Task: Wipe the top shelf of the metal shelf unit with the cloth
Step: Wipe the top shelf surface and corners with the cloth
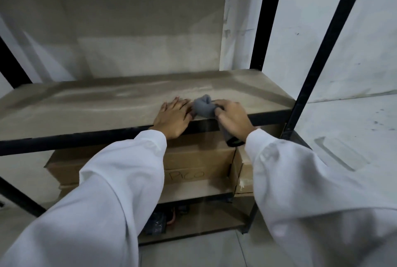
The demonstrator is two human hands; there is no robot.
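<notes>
Gripping the grey cloth [204,106] in a bunch, the right hand [233,117] is curling its fingers and thumb round the wad and pressing it onto the shelf [86,107] right at the front edge. A loose tail of the cloth is hanging down past the black front rail [64,141], under that hand's wrist. Bunching it this way is probably giving a firm pad for pushing dust. The left hand [173,117] is lying flat on the board just beside the cloth, fingers straight and grasping nothing, likely bracing the person while leaning in. Pale dusty streaks are showing beyond both hands and out past the left hand, so most of the surface seems to be awaiting the wipe. Below the hands, cardboard boxes [193,159] are sitting on the next shelf down.
</notes>
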